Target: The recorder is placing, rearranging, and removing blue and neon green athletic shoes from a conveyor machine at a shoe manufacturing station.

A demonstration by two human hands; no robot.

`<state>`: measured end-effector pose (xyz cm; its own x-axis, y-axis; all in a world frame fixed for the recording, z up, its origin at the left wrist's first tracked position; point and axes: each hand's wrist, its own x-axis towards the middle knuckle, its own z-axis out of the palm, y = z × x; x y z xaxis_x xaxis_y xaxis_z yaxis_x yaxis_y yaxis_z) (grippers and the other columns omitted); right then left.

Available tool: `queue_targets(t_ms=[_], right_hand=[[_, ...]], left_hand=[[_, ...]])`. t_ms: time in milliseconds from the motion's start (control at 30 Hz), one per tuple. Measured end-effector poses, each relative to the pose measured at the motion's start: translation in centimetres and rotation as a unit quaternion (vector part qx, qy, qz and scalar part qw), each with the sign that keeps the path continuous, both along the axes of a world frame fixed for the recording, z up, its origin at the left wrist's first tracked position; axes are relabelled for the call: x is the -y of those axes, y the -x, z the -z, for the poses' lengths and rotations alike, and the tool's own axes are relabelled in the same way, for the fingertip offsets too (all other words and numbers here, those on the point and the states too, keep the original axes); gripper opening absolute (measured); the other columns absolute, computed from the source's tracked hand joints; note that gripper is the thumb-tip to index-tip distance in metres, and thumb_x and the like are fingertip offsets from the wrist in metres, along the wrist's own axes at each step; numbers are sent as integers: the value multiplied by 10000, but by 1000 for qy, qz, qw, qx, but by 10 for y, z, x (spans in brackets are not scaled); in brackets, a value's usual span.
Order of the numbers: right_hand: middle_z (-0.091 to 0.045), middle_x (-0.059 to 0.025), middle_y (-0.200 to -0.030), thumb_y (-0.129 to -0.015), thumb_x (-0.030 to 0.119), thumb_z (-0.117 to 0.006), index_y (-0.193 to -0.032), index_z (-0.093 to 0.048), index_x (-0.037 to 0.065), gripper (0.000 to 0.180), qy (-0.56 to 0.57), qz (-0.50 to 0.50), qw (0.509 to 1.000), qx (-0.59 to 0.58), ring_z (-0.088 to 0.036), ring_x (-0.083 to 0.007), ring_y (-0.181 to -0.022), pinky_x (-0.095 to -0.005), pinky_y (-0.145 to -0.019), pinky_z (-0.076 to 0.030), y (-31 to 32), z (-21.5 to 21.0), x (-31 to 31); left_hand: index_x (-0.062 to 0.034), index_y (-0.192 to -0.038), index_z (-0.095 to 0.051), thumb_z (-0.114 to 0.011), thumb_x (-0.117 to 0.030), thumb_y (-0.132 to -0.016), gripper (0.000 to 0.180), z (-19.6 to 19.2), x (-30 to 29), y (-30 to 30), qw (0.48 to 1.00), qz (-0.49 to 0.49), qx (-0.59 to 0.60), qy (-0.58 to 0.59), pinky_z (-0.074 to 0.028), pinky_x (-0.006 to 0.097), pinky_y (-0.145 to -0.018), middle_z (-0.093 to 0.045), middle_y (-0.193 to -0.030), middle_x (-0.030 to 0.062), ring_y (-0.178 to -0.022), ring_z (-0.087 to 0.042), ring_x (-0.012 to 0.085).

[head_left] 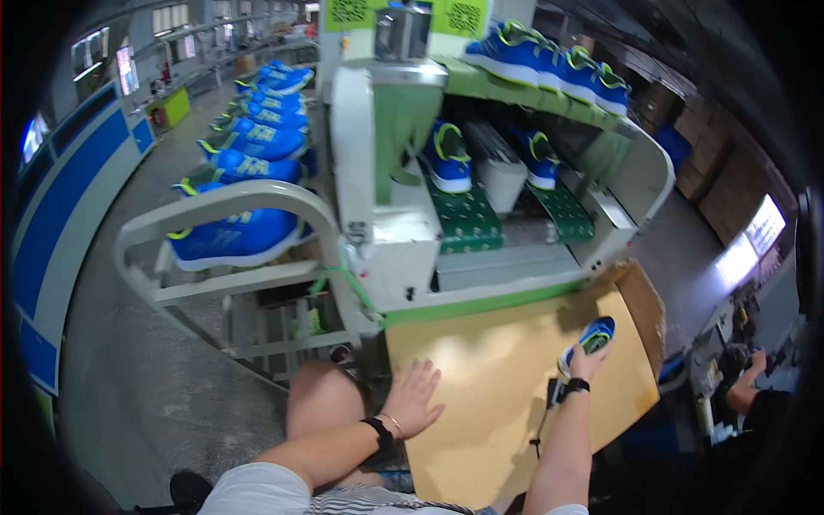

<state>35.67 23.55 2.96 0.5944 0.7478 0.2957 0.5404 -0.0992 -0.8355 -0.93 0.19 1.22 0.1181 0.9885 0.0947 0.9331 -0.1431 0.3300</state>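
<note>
My right hand (587, 366) grips a blue sneaker (603, 327) with a white sole and yellow-green trim, at the right part of the tan work board (493, 378). The palm and part of the shoe hide each other. On the board's left edge rests my left hand (417, 398), fingers spread and nothing in it. Beyond the board stands a white and green machine (403, 232). Two more blue sneakers, a left one (450, 159) and a right one (542, 160), sit on its green perforated belts (463, 221).
A metal rack (227, 199) at left holds a row of blue sneakers (257, 137). Several sneakers (549, 62) stand on top of the machine. A raised cardboard flap (639, 309) borders the board's right side. Another person's hand (751, 378) is at far right.
</note>
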Motion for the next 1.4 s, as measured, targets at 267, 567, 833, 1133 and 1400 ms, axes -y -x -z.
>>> queue_targets(t_ms=[267,567,833,1133,1400], right_hand=[[-329,-270,-1566,-734,-34,-559,-1567,-282,-22,877,-5,-211,977,39,-293,-426,-1474,-460,-1252,-231,68,1,96],[-442,-241,-1481,-766,-18,-635,-1533,-360,-13,815,33,-402,915,-9,-425,-385,-1401,-429,-1186,-326,172,-45,256],[-517,-278,-1424,-831,44,-691,-1479,-433,-21,700,-19,-370,927,63,-500,-451,-1333,-470,-1147,-394,169,-40,254],[-503,-309,-1437,-886,102,-701,-1487,-439,-8,665,-13,-367,928,66,-494,-463,-1347,-475,-1130,-414,168,-41,253],[-482,-311,-1461,-879,101,-713,-1496,-443,14,680,-15,-374,926,50,-506,-466,-1330,-476,-1121,-421,168,-40,251]], left_hand=[[-56,-1592,-305,-488,-512,-998,771,7,1,2,1000,-9,1,-15,-129,645,-1219,-247,-1674,183,-1560,-192,360],[0,-1606,-185,-491,-324,-1025,733,19,3,1,998,-21,60,-20,-114,603,-1245,-283,-1651,193,-1548,-234,354],[-7,-1579,-275,-516,-329,-998,706,12,1,3,994,-2,101,-40,-86,616,-1242,-347,-1618,204,-1537,-253,374],[14,-1585,-257,-541,-326,-987,744,17,1,5,996,-2,83,-45,-104,636,-1231,-360,-1614,205,-1519,-294,382],[36,-1574,-253,-569,-295,-957,768,9,2,6,994,1,98,-50,-88,629,-1230,-381,-1585,238,-1504,-303,409]])
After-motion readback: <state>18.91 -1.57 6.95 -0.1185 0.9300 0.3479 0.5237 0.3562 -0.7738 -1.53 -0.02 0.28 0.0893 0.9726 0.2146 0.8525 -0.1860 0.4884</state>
